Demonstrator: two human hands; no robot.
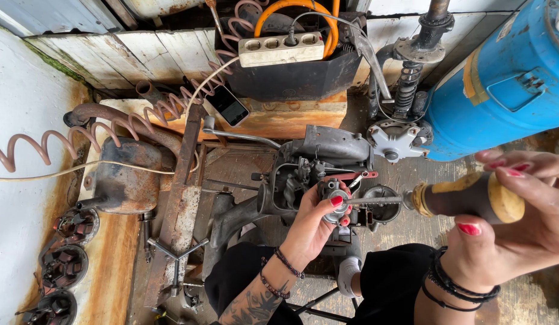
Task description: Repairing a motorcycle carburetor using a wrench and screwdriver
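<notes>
At the centre of the frame sits a small grey metal carburettor (pixel 334 201), mounted on the side of a dirty engine block (pixel 318 162). It is dull cast metal with a round bright fitting on its face, oily and worn, with a thin red lever just above it.

The left hand (pixel 312 225) cups the carburettor from below, fingers curled closed around its body, apparently to steady it against the push of the tool. The right hand (pixel 520 210), at the right edge of the frame, has its grip wrapped shut on the thick brown and yellow handle of a screwdriver (pixel 466 197). The steel shaft runs level to the left so that its tip meets the carburettor's face, in line with the fitting there.

The engine rests on a stained, rusty desk (pixel 111 265) at knee height, close in front of the seated person, which keeps the work within easy reach of both hands. Above it, in the upper middle, a white power strip (pixel 280 49) lies on a dark box. A phone (pixel 227 105) leans nearby. A coiled pink hose (pixel 111 129) trails to the upper left, and a blue tank (pixel 502 78) fills the upper right.
</notes>
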